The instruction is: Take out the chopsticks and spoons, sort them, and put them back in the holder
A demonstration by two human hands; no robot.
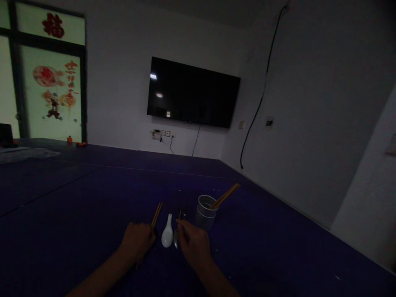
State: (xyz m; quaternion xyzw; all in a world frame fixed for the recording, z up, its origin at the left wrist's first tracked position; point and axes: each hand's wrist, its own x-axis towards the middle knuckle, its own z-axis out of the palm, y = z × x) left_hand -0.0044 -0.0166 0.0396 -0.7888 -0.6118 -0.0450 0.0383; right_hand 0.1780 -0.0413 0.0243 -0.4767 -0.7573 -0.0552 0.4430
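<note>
My left hand (pixel 138 240) is closed around a pair of wooden chopsticks (pixel 156 215), which slant across the purple tabletop with their lower ends showing below my wrist. Between my two hands lies a white soup spoon (pixel 167 236), its bowl toward me. Just right of it, a metal spoon (pixel 176 239) is pinched in the fingers of my right hand (pixel 194 243); part of its handle is hidden. Beyond that hand stands a clear cup (pixel 205 214), seemingly two nested together, with more chopsticks (pixel 227 194) leaning out toward the right.
The purple table (pixel 123 185) stretches to the back wall and the right wall. Far left are a plastic sheet (pixel 27 154), a dark object (pixel 6 134) and small orange items (pixel 69 139). A television (pixel 193 95) hangs on the wall; a black cable (pixel 256 109) dangles at right.
</note>
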